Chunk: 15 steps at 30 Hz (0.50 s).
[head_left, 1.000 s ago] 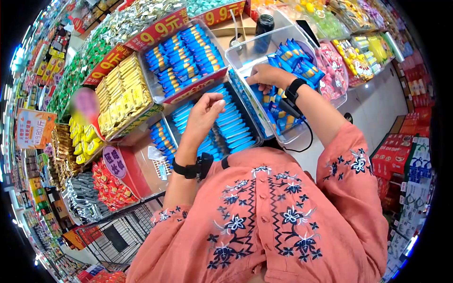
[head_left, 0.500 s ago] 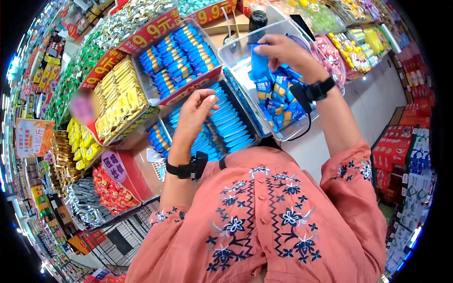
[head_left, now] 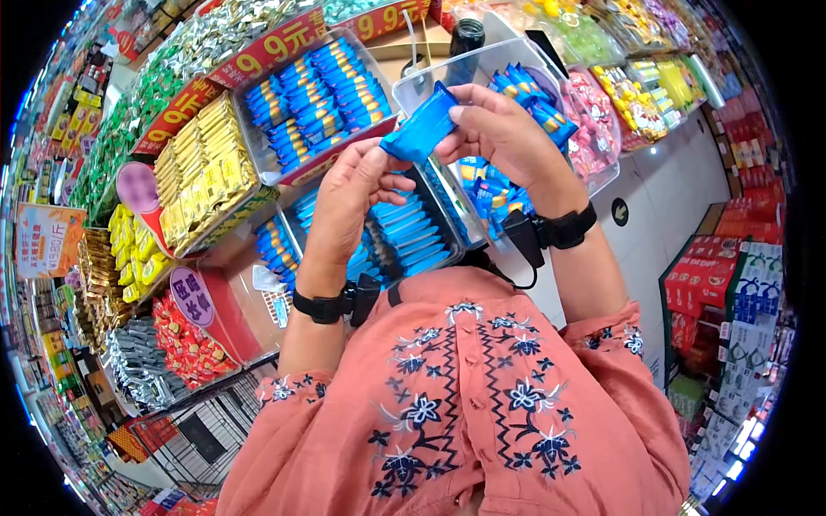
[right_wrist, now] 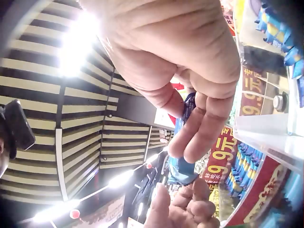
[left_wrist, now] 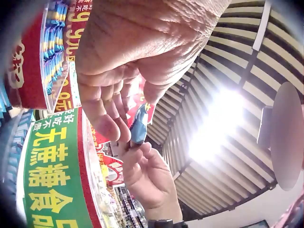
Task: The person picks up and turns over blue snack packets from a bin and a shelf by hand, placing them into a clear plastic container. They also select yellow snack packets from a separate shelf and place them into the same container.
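With the person's chest [head_left: 469, 370] as clock centre, upright yellow foil packets [head_left: 206, 176] stand at ten o'clock, wedged in tight files, likely so they prop one another; they overlap too much to count. At eleven, one clear plastic tray with a red front [head_left: 331, 155] holds blue packets with yellow-orange bands [head_left: 314, 99], leaned in files, probably to show their faces; again no sure count. Nearer, between ten and eleven, the left hand [head_left: 344, 189] has thumb and fingers pinching the lower left end of one glossy blue wrapped packet [head_left: 422, 127]. That packet is in mid-air, almost at twelve, tilted up to the right; a pinch at each end presumably keeps it taut and steady. One dark cylindrical bottle [head_left: 465, 36] stands farther off at twelve. Just past twelve, the right hand [head_left: 506, 133] pinches the packet's upper right end. Toward one, one clear plastic bin [head_left: 411, 89] contains loose blue packets [head_left: 495, 187], partly hidden and uncountable, its walls likely containing the heap.
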### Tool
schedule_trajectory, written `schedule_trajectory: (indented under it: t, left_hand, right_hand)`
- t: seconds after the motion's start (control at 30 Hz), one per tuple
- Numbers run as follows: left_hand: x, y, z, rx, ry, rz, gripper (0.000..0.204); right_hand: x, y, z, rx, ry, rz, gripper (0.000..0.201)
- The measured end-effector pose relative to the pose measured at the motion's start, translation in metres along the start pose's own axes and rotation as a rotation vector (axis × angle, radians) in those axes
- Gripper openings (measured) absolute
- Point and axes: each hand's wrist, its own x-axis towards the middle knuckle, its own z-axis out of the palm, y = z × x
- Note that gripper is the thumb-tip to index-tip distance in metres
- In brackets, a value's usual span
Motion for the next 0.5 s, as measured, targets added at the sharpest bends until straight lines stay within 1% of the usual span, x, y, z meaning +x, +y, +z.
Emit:
schedule_trajectory:
  t: [0.1, 0.2, 0.27, 0.3, 0.37, 0.4, 0.47, 0.5]
  left_hand:
    - [-0.003, -0.003, -0.001, 0.091, 0.016, 0.031, 0.033]
    - [-0.003, -0.004, -0.001, 0.074, -0.005, 0.15, 0.032]
    - [-0.003, -0.009, -0.004, 0.132, 0.041, 0.293, 0.032]
    - [-0.002, -0.012, -0.005, 0.16, 0.065, 0.363, 0.031]
    - [-0.002, -0.017, -0.011, 0.221, 0.103, 0.403, 0.028]
    - [-0.003, -0.017, -0.013, 0.252, 0.121, 0.423, 0.027]
    - [-0.007, -0.013, -0.016, 0.305, 0.141, 0.371, 0.026]
    - [-0.009, -0.012, -0.017, 0.332, 0.152, 0.345, 0.025]
  right_hand:
    - [-0.001, 0.006, 0.006, 0.013, -0.04, -0.016, 0.039]
    - [-0.002, 0.011, 0.009, 0.087, -0.143, -0.05, 0.04]
    - [-0.002, 0.013, 0.009, 0.182, -0.239, -0.062, 0.039]
    - [-0.003, 0.013, 0.011, 0.19, -0.239, -0.066, 0.038]
    - [-0.006, 0.012, 0.018, 0.206, -0.238, -0.072, 0.038]
    - [-0.005, 0.014, 0.018, 0.144, -0.239, -0.084, 0.039]
    - [-0.003, 0.021, 0.017, 0.019, -0.238, -0.109, 0.041]
    - [-0.003, 0.023, 0.017, 0.012, -0.237, -0.121, 0.042]
